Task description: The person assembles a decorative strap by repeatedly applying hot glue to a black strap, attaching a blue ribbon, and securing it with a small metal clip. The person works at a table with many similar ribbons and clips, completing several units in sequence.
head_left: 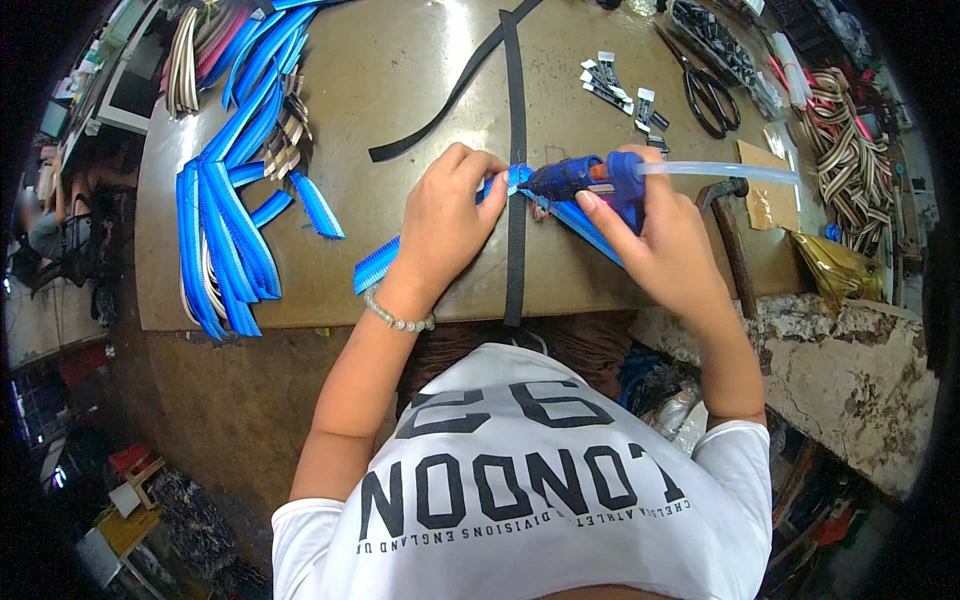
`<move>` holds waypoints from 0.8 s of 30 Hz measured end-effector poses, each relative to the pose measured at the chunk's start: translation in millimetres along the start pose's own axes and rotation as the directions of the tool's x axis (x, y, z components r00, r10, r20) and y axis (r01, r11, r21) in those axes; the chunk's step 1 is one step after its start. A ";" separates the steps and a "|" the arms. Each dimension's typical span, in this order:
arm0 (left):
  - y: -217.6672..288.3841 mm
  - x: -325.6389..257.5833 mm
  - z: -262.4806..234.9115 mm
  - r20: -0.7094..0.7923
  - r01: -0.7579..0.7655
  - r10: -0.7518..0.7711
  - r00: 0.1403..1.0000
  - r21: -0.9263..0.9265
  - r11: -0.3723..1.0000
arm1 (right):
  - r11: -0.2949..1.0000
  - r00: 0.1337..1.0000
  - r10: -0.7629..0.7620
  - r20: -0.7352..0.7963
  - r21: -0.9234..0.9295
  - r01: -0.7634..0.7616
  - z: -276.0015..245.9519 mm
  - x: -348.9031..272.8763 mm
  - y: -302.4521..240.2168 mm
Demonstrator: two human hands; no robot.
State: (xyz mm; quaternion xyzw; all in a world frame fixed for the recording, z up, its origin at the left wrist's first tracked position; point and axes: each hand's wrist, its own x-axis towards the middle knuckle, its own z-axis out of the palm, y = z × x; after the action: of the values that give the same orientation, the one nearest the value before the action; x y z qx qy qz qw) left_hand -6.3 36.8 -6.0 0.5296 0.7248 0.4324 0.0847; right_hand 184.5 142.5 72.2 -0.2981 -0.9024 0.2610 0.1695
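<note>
My right hand (672, 235) is wrapped round a blue glue gun (628, 190), and a long translucent glue stick (725, 172) sticks out of its back end. The gun's nozzle points left, at or just over a blue striped strap (375, 266) where it meets a black webbing strap (515, 265). That black strap runs up the table from the near edge. My left hand (450, 215) pinches the blue strap just left of the crossing. Its fingers partly hide the strap, whose other end slants out to the right under the gun.
Bundled blue straps (225, 240) lie at the table's left. Towards the far right are small black-and-white tags (606, 82), black-handled scissors (710, 100) and a plastic bag of black parts (712, 38). A rusty metal tool (738, 245), cardboard (768, 190) and striped webbing (848, 150) lie further right.
</note>
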 end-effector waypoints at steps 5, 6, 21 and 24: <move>-0.5 -1.0 0.3 -0.011 0.003 -0.003 1.000 -0.012 1.000 | 0.995 0.993 0.097 0.066 -0.001 -0.097 6.2 -0.5 2.2; -0.8 -0.9 0.4 -0.010 0.003 -0.003 1.000 -0.007 1.000 | 0.992 0.988 0.129 0.084 -0.011 -0.128 6.5 -2.3 1.8; -1.0 -0.2 -0.5 0.019 -0.013 0.013 1.000 -0.011 1.000 | 0.896 0.551 0.368 -0.749 0.126 -0.426 -88.9 -51.7 156.8; 0.6 0.1 -2.0 0.045 0.010 -0.010 0.999 -0.006 1.000 | 0.664 0.430 0.562 -0.707 0.075 -0.744 -85.4 -73.8 176.6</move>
State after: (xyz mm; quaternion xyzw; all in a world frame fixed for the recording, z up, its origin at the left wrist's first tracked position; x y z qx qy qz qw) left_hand -7.1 35.8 -4.3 0.5352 0.7241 0.4222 0.1047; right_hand 359.8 249.0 28.9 -0.7178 -0.6093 0.0629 0.3311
